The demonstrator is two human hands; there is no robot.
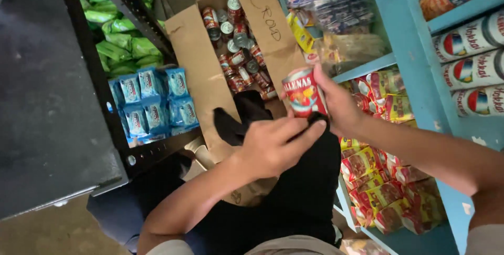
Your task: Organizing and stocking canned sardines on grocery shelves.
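My right hand (338,105) grips a small red can (304,92) with a fruit picture on its label, held upright above my lap. My left hand (275,144) pinches a black cloth (310,181) against the bottom of that can; the cloth drapes down over my legs. Just beyond the can stands an open cardboard box (199,60) holding several more red cans (239,50) lying and standing loosely inside.
A light blue shelf unit (415,55) on the right holds red and yellow packets (378,186), white cans (472,71) and wrapped sweets. On the left a dark metal rack (131,144) carries blue packets (152,105) and green packets (118,39).
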